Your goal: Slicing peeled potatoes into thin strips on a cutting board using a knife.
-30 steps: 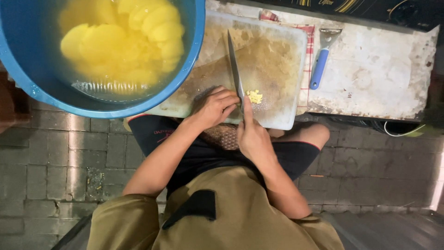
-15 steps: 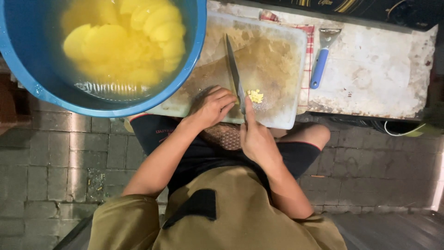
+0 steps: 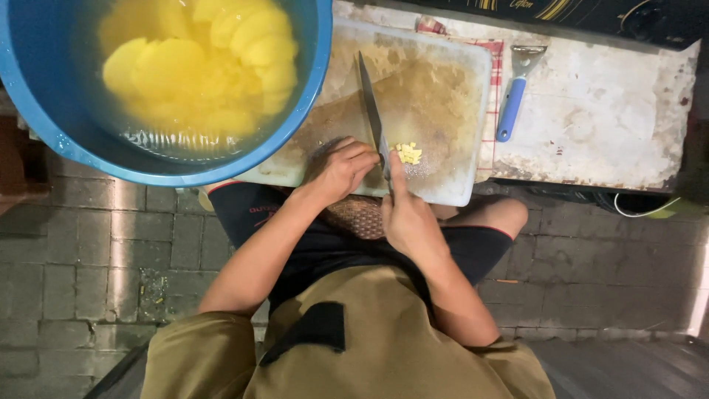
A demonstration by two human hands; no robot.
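So the right hand (image 3: 410, 218) has its grip closed around the handle of a long kitchen knife (image 3: 371, 111), forefinger laid along the top of the blade near the handle. The blade runs away from the person across the cutting board (image 3: 443, 81), tip pointing toward the board's far edge. The left hand (image 3: 343, 166) is curled, fingers tucked, pressing down on whatever's being cut right against the left side of the blade. Can't really see the piece under it, the hand covers it.

Just right of the blade, near the board's near edge, there's 1 little heap of yellow diced bits (image 3: 408, 153). Those look small, wet and loose, so I'd guess they'd smear or scatter rather than pick up cleanly; scraping with the blade seems easier than pinching.

The knife itself looks stiff, thin and probably slick from juice, so the handle is the only sane spot to hold it. Board looks stained and wet too.

At the table's left end, overhanging its near edge, sits a big blue tub (image 3: 44, 111) of water with yellow peeled pieces (image 3: 199, 66) in it. Those look firm but slippery. A blue-handled peeler (image 3: 513, 96) lies on the table (image 3: 613, 125) just right of the board, with a red-checked cloth (image 3: 493, 89) poking out from under the board edge.
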